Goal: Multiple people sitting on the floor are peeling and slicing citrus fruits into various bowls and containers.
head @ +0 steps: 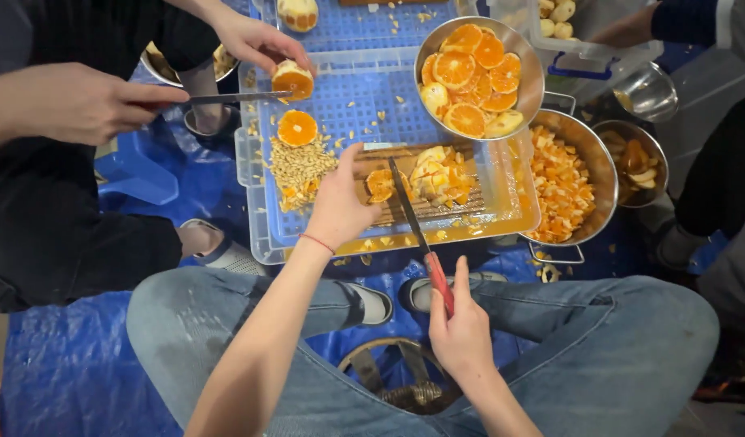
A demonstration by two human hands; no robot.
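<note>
A blue tarp (81, 364) carries an upturned blue crate (372, 97) and metal bowls (611, 166).

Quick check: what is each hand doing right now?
Left hand: pressing an orange piece on the cutting board.
Right hand: closed around a red-handled knife.

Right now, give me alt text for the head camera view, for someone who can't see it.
A seated person's left hand steadies an orange piece on a wooden board while the right hand holds a red-handled knife. Beside them, another person halves an orange; a metal bowl holds cut halves.
</note>
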